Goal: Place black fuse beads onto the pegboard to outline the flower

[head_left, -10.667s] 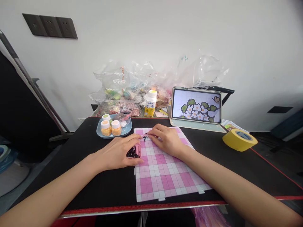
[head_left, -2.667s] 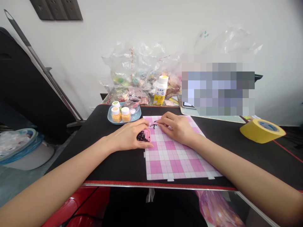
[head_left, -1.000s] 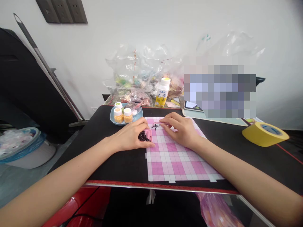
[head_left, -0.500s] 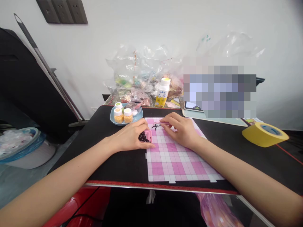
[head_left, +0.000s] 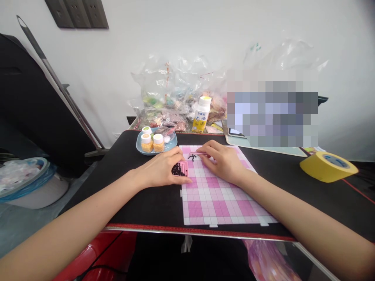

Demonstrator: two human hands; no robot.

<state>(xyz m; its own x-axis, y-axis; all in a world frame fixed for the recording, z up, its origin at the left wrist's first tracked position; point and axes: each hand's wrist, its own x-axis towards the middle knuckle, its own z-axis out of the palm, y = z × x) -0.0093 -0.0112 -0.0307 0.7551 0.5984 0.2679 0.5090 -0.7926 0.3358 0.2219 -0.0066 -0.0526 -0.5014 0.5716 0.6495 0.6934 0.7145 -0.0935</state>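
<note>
A pink-and-white checked pegboard [head_left: 222, 195] lies on the black table mat [head_left: 140, 203]. My left hand [head_left: 159, 169] rests at the board's left edge, its fingers curled round a small pink tray of black beads [head_left: 180, 169]. My right hand [head_left: 222, 160] lies on the board's far part and pinches pink tweezers [head_left: 199, 153], whose tips point left at a small cluster of black beads [head_left: 191, 157] set on the board.
A blue plate [head_left: 170, 145] with orange-filled jars stands behind my left hand. Behind it are a white-and-yellow bottle [head_left: 202, 114] and clear bags of bead packets [head_left: 172, 101]. A yellow tape roll [head_left: 328, 167] lies at the right. A blurred-out screen stands at the back.
Over the last second the tweezers' tips shifted slightly down toward the bead cluster. My left hand and the tray stayed put.
</note>
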